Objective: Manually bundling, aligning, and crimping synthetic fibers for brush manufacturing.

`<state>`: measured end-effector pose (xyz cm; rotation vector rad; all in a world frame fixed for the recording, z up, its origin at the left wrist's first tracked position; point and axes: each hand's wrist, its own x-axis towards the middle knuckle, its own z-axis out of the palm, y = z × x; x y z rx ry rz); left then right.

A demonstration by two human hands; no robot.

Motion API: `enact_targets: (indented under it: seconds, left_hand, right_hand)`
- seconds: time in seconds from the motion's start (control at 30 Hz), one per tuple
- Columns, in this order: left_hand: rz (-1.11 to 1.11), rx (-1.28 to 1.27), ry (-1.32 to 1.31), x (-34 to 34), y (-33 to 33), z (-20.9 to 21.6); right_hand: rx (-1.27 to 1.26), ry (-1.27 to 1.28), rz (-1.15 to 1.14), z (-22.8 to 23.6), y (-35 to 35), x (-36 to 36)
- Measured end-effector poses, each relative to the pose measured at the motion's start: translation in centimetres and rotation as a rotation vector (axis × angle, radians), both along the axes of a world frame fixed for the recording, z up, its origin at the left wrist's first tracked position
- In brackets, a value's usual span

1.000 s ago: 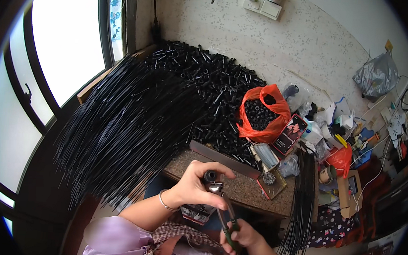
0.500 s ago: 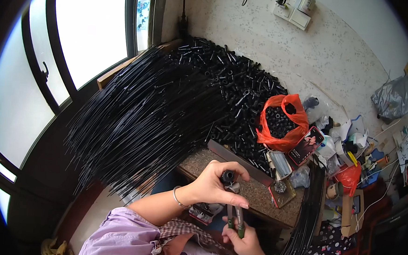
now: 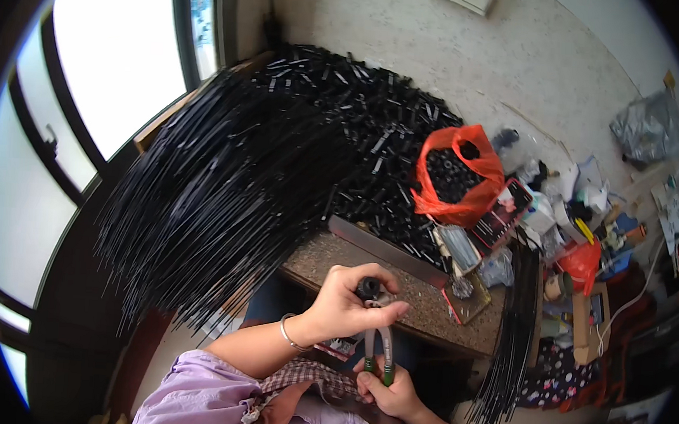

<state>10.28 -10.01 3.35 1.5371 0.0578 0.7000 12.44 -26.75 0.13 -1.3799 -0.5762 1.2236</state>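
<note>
My left hand (image 3: pixel 349 304), a metal bangle on its wrist, is curled around a short black hollow tube piece (image 3: pixel 367 288) whose open end faces up. Lower down, my right hand (image 3: pixel 393 392) grips a pair of pliers (image 3: pixel 380 351) by its green-covered handles. The pliers' metal head reaches up to the black piece, beside my left thumb. Whether the jaws bite on the piece is hidden by my fingers.
Long thin black rods (image 3: pixel 193 195) lie in a big bundle at the left. Behind them spreads a heap of short black tube pieces (image 3: pixel 391 130). A red plastic bag (image 3: pixel 476 197) of black parts and a phone (image 3: pixel 504 214) sit on the stone tabletop (image 3: pixel 321 259), by a metal strip (image 3: pixel 384 251).
The whole view has shifted, so the table things sit further left and higher. Both hands appear slightly further left, still on the black piece and the pliers. The pliers' handles look more upright.
</note>
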Motion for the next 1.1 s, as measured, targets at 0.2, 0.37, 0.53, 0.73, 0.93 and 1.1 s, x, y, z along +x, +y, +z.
enact_targets:
  seconds: [0.2,0.37,0.53,0.73,0.93,1.1]
  left_hand:
    - [0.169,0.059,0.051,5.7,-2.1,-1.2]
    - [0.022,-0.03,0.01,8.2,-2.2,-1.8]
    - [-0.033,-0.038,0.027,9.2,-2.9,-1.3]
    - [-0.035,0.012,0.043,10.1,-2.4,-0.8]
    - [-0.087,-0.013,0.086,9.1,-3.4,0.4]
    - [-0.241,0.003,0.111,7.4,-3.7,0.5]
  right_hand:
    - [-0.02,-0.218,-0.137,-1.2,-0.5,5.7]
    - [-0.003,-0.919,-0.551,-3.0,-1.6,16.3]
    - [-0.39,-1.305,-0.557,-3.7,-4.5,24.7]
    - [-0.451,-1.431,-0.32,-2.5,-3.8,25.9]
    - [-0.374,-1.452,-0.301,-1.7,-4.8,24.8]
    - [-0.41,-1.425,-0.583,-1.7,-4.2,22.8]
